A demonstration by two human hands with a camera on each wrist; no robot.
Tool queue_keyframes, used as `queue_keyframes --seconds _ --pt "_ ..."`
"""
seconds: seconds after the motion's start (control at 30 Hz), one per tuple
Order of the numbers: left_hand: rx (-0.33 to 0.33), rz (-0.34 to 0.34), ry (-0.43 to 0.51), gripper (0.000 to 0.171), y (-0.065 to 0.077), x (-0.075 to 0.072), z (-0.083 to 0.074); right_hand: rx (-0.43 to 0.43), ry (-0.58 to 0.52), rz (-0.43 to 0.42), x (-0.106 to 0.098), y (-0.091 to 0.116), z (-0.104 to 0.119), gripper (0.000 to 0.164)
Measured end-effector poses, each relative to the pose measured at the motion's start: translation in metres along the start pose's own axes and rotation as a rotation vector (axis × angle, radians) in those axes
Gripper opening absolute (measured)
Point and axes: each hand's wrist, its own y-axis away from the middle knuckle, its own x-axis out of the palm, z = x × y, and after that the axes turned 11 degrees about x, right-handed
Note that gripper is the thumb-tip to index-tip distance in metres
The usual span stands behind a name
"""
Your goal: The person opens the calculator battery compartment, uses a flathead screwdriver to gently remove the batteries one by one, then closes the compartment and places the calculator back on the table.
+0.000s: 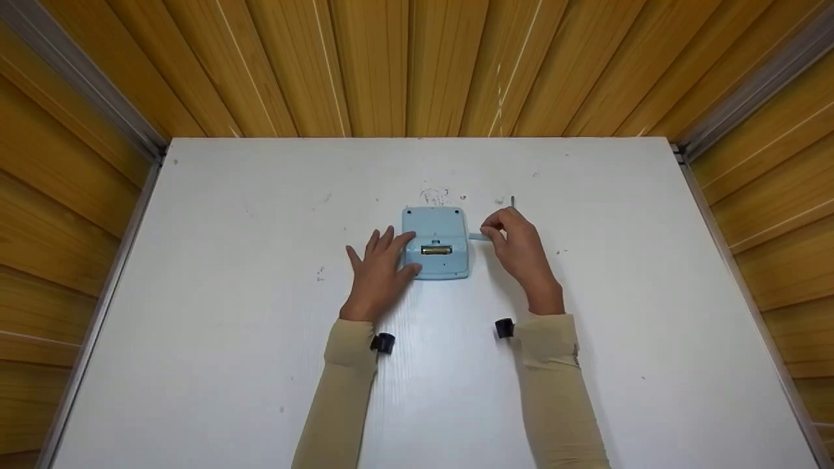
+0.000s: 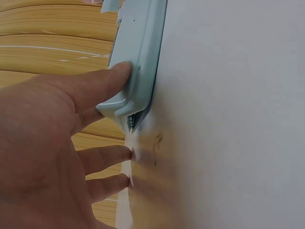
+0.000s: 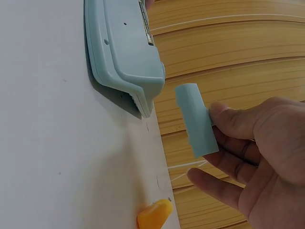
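Note:
A light-blue calculator (image 1: 435,225) lies back side up on the white table. In its uncovered compartment shows a single battery (image 1: 436,250). My left hand (image 1: 381,270) rests at the calculator's left side, thumb and index finger pressing near its edge while the other fingers spread out straight. To the right of the calculator, my right hand (image 1: 521,244) pinches a small light-blue battery cover (image 3: 196,119) between thumb and fingers. The cover is apart from the calculator in the right wrist view.
Beyond my right hand a thin metal shaft (image 1: 513,202) sticks out; an orange handle (image 3: 155,215) shows low in the right wrist view. Dark marks dot the white table (image 1: 228,326). Wood-look panels (image 1: 417,65) stand behind it and at both sides.

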Motion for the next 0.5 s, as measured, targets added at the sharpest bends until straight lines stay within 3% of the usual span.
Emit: queue_keyframes --seconds 0.3,0.5 --pt "-0.009 -0.006 -0.004 0.060 -0.001 0.001 -0.001 0.048 0.013 0.038 -0.001 -0.004 -0.009 0.007" --pt "-0.010 -0.004 0.000 0.060 -0.001 0.001 0.000 0.026 0.009 0.081 0.000 -0.006 -0.015 0.006"
